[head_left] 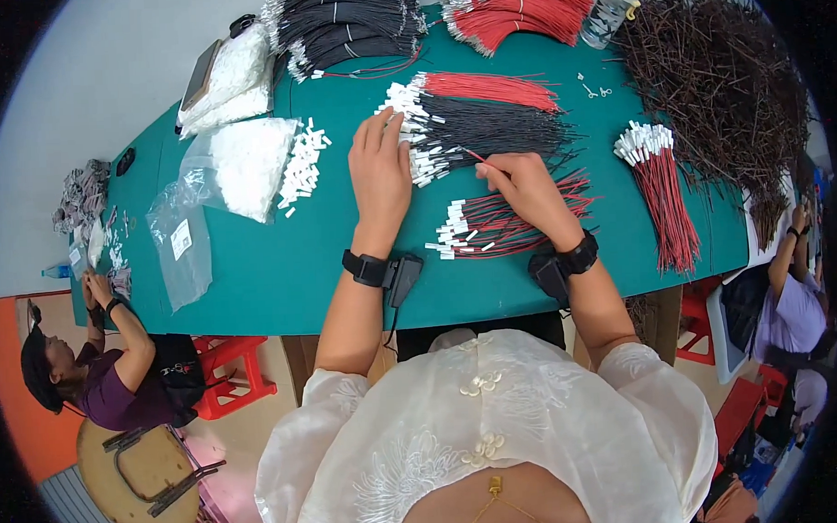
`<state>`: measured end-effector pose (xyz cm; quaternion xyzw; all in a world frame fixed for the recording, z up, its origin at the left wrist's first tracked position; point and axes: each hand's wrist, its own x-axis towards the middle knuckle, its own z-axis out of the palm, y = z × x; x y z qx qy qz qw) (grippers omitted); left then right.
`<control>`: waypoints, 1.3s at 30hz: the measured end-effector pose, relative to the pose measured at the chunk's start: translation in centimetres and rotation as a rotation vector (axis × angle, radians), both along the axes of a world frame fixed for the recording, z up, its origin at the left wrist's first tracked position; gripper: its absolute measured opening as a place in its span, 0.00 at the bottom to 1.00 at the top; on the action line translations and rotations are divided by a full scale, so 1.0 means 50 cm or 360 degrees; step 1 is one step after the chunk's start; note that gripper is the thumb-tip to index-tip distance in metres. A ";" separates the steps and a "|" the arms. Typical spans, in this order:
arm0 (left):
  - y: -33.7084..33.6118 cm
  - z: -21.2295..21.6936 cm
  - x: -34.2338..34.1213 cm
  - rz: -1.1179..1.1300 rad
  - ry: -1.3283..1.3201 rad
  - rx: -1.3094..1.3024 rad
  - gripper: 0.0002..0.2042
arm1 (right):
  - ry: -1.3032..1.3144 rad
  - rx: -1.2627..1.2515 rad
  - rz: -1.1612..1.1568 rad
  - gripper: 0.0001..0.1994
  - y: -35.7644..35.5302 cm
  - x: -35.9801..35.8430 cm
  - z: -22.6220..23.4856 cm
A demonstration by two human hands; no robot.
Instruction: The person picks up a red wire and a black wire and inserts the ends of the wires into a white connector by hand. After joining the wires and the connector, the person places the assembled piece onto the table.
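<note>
My left hand (381, 166) lies with its fingers stretched out at the white connector ends (411, 114) of the wire rows. Those rows are red wires (491, 88) at the far side and black wires (506, 125) nearer. My right hand (530, 195) is closed in a pinch on a thin red wire (473, 155), whose tip points left toward the black wires' connectors. Under and beside that hand lies a pile of red and black wires with white connectors (454, 233), on the green table (365, 305). Part of this pile is hidden by my right hand.
Loose white connectors (303, 164) lie beside a plastic bag of connectors (254, 166). Black wire bundles (346, 29), red bundles (525, 13) and a bottle (610, 13) stand farther back. A connector-ended bundle (661, 198) and a dark wire heap (716, 76) lie right. Other people sit at both sides.
</note>
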<state>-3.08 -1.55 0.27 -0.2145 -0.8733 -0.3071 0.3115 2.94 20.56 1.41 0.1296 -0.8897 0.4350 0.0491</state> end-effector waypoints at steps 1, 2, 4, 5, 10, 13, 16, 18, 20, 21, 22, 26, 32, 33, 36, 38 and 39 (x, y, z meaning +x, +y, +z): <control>-0.001 -0.003 -0.001 0.0011 -0.0026 -0.0041 0.09 | -0.0005 -0.0017 -0.0010 0.11 -0.001 0.000 0.001; -0.002 -0.006 -0.002 0.0021 -0.0051 -0.0082 0.09 | -0.0009 -0.0035 -0.0020 0.11 -0.001 0.000 0.002; -0.006 -0.005 -0.001 -0.0004 -0.0067 -0.0068 0.08 | -0.0018 -0.0049 -0.0027 0.11 -0.001 0.000 0.001; -0.009 -0.004 -0.001 -0.0028 -0.0081 -0.0055 0.08 | -0.0026 -0.0063 -0.0033 0.11 -0.001 -0.001 0.002; -0.005 0.011 0.010 -0.0133 -0.0112 0.0134 0.06 | 0.0090 -0.0146 -0.0090 0.10 -0.010 0.006 0.025; 0.006 0.007 0.031 -0.0334 -0.0752 0.0750 0.06 | -0.0001 -0.0382 -0.0121 0.09 -0.008 0.005 0.022; 0.011 -0.001 0.036 -0.0525 -0.1183 0.1175 0.07 | -0.0053 -0.0517 -0.0128 0.09 -0.001 0.002 0.011; 0.011 -0.005 0.037 -0.0715 -0.1397 0.1408 0.07 | -0.0062 -0.0551 -0.0113 0.08 0.004 0.000 0.006; 0.010 -0.004 0.039 -0.0724 -0.1444 0.1429 0.08 | -0.0020 -0.0495 -0.0088 0.07 -0.001 0.002 0.010; 0.009 -0.002 0.040 -0.0735 -0.1490 0.1448 0.08 | 0.0024 -0.0439 -0.0064 0.07 -0.005 0.004 0.015; 0.008 0.000 0.041 -0.0746 -0.1537 0.1466 0.08 | 0.0068 -0.0384 -0.0040 0.06 -0.008 0.004 0.017; 0.008 -0.002 0.045 -0.0766 -0.1562 0.1438 0.08 | -0.0004 -0.0392 -0.0044 0.06 -0.013 0.007 0.014; 0.012 0.000 0.050 -0.0761 -0.1608 0.1361 0.08 | -0.0125 -0.0400 -0.0022 0.06 -0.010 0.005 0.007; 0.013 -0.001 0.052 -0.0781 -0.1610 0.1357 0.08 | -0.0179 -0.0419 -0.0018 0.06 -0.010 0.005 0.006; 0.015 0.000 0.055 -0.0805 -0.1608 0.1335 0.08 | -0.0242 -0.0429 -0.0013 0.06 -0.010 0.005 0.005; 0.016 0.002 0.056 -0.0811 -0.1594 0.1302 0.08 | -0.0257 -0.0410 -0.0008 0.06 -0.010 0.005 0.005; 0.017 0.002 0.056 -0.0812 -0.1595 0.1302 0.08 | -0.0258 -0.0411 -0.0009 0.06 -0.010 0.005 0.004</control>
